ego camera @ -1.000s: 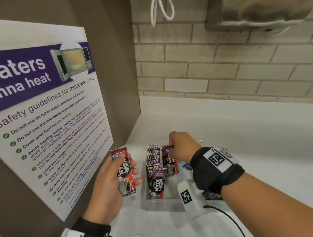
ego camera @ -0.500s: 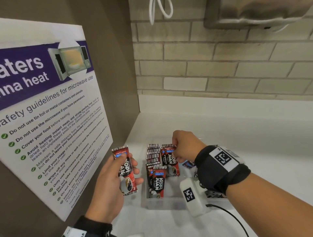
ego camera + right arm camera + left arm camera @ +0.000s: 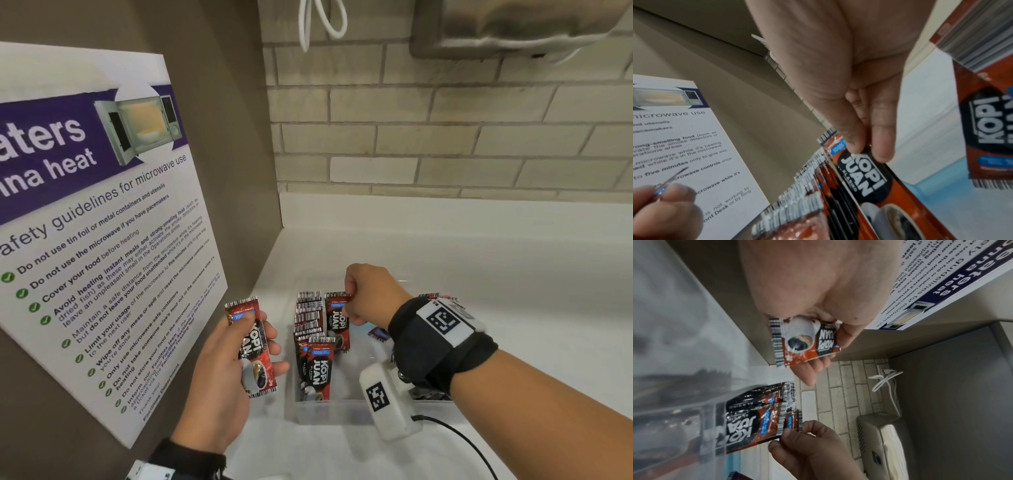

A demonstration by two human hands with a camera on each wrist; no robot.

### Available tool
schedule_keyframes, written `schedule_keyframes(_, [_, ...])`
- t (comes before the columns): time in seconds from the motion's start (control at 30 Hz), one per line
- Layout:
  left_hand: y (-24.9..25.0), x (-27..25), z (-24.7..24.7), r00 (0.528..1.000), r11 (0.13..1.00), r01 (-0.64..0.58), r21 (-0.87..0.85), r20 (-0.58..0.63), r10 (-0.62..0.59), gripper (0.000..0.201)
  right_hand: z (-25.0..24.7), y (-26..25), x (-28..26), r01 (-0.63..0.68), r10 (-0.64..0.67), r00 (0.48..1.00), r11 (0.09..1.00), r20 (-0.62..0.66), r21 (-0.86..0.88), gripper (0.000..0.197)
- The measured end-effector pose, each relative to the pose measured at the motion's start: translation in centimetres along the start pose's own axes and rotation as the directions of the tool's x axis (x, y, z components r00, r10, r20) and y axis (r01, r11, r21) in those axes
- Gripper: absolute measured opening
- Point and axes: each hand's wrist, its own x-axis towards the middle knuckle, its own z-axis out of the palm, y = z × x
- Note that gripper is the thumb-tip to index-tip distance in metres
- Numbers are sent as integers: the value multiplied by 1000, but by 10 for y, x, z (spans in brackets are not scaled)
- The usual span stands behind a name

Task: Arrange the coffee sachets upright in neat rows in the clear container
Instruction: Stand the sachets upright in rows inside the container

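A clear container [image 3: 342, 413] stands on the white counter. A row of red-and-black coffee sachets [image 3: 308, 318] stands upright along its left side, with one sachet [image 3: 318, 370] at the front. My right hand [image 3: 368, 294] is over the container and pinches the top edge of an upright sachet [image 3: 337, 322] beside that row; the pinch shows close up in the right wrist view [image 3: 865, 178]. My left hand [image 3: 222, 377] grips another sachet [image 3: 253, 346] just left of the container, thumb across its face [image 3: 805, 340].
A microwave safety poster [image 3: 85, 240] hangs on the brown side panel close on the left. A brick wall, a white cable [image 3: 322, 20] and a steel dispenser [image 3: 513, 27] are behind. More sachets [image 3: 438, 296] show behind my right wrist. White counter [image 3: 479, 260] stretches right.
Both hands keep hold of their sachets and stay about where they were. Only the view shifts a little.
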Motion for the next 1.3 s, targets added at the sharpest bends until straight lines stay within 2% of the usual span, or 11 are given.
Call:
schedule_keyframes(0.3, [-1,0,-1,1000,1000,-1,13,0,1,20,0,2,-5,-33,33,999,998,-5,47,30])
schedule_keyframes(0.47, [-4,0,-3,1000,1000,1,19,-3,-1,20,-6,2,-22,15,-7,998,990,-56,140,14])
schedule_keyframes(0.63, [-9,0,-1,1000,999,9,45,-7,-8,19,9,-6,-41,72,-78,988,996,131,49,18])
schedule_keyframes(0.7, [-11,-1,0,1000,998,20,52,-7,-20,18,19,-6,-43,88,-86,980,996,177,-2,14])
schedule_keyframes(0.83, [-11,-3,-3,1000,998,30,48,-9,-29,17,33,-3,-41,61,-48,980,996,192,-62,23])
schedule_keyframes(0.97, [-10,-5,-6,999,998,32,52,-13,-31,17,39,-2,-40,53,-41,971,998,235,-43,13])
schedule_keyframes(1.13, [-10,-6,-4,999,998,35,57,-28,-34,18,40,-4,-42,97,-72,956,993,284,-73,27])
schedule_keyframes(1.3, [-10,-5,-2,999,997,41,70,-32,-38,18,43,-7,-43,139,-114,943,988,314,-61,17])
